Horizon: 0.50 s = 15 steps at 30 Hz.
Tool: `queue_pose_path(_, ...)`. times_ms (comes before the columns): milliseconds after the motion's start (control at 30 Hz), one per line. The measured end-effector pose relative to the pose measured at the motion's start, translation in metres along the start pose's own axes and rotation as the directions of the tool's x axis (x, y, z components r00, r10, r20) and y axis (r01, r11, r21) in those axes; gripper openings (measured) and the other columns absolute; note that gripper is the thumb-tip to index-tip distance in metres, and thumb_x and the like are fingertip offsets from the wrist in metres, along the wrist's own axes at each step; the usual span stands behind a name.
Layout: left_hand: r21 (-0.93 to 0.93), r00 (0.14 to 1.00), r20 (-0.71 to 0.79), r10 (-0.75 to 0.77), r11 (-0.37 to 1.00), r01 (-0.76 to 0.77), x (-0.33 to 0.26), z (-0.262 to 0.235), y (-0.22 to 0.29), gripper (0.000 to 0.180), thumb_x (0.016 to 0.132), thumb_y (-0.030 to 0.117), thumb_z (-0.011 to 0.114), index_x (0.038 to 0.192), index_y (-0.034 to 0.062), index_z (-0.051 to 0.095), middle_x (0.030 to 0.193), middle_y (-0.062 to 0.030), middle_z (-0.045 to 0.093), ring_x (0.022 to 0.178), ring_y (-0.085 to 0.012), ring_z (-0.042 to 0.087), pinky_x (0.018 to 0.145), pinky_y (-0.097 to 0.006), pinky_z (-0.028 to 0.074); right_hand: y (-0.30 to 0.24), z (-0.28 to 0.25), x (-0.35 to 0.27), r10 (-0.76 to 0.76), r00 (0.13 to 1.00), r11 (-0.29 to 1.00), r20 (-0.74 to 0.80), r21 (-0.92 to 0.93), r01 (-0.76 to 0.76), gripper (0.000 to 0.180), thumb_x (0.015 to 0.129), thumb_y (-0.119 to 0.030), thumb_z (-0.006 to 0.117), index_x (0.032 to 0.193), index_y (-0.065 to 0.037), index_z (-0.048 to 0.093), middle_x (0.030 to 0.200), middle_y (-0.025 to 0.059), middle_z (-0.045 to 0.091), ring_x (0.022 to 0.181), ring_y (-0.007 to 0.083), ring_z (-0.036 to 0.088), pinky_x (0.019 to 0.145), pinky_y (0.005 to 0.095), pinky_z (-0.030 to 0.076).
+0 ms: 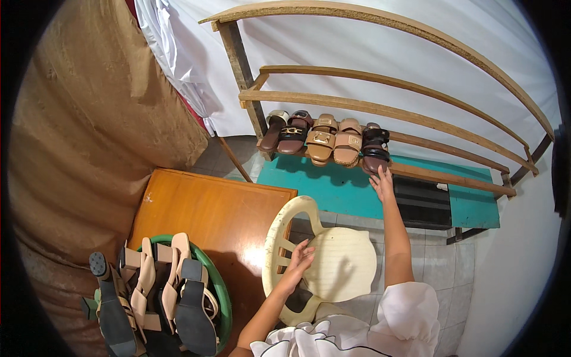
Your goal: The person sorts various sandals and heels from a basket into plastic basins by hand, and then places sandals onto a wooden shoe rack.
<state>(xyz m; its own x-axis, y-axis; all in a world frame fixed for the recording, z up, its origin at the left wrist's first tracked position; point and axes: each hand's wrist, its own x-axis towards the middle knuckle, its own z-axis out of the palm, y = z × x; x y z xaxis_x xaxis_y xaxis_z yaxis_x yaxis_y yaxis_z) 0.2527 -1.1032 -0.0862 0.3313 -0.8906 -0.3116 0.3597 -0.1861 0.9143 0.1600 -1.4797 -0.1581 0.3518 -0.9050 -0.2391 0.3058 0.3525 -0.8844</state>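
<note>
My right hand point(382, 184) reaches up to the rack, its fingers spread at the toe of a dark brown slide sandal point(375, 156) with black straps. The fingertips overlap the toe; whether they press on it I cannot tell. This sandal stands at the right end of a row on the lower rails. To its left are a pinkish tan sandal point(347, 146), a tan sandal with a gold buckle point(320, 143), a dark brown sandal with a gold chain point(292, 135) and another dark sandal point(272, 134). My left hand point(300, 262) hovers beside the chair's back, fingers apart, holding nothing.
A wooden rack point(380, 113) stands over a teal bench point(333, 189) with a black box point(422, 202). Nearer are a cream plastic chair point(345, 262) and an orange-brown wooden table point(208, 199). Several heeled sandals point(196, 309) fill a green basket point(221, 285) at lower left.
</note>
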Motion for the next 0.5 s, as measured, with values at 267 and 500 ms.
queue_pose_path(267,-0.078,0.993,-0.059,0.104,0.991,-0.108,-0.01,0.0,0.012,0.054,0.087,0.021,0.045,0.132,0.0122,0.018,0.124,-0.009,0.037,0.11,-0.0167,0.04,0.089,-0.031,0.034,0.032,0.064,-0.046,-0.139,0.854,0.962,-0.501,-0.274,-0.004,0.073,0.076,-0.029,0.062,0.132,-0.01,0.02,0.13,0.0152,0.028,0.119,0.0322,0.028,0.093,0.0429,0.028)
queue_pose_path(500,-0.086,0.919,-0.214,0.331,0.931,-0.356,-0.07,-0.007,0.044,0.057,0.085,0.019,0.047,0.133,0.0113,0.017,0.125,-0.0121,0.035,0.111,-0.0201,0.04,0.09,-0.032,0.034,0.06,0.176,-0.195,-0.579,0.813,0.719,0.066,-0.429,0.547,0.068,0.074,-0.014,0.061,0.128,-0.002,0.021,0.128,0.0163,0.025,0.119,0.0304,0.025,0.1,0.0393,0.017)
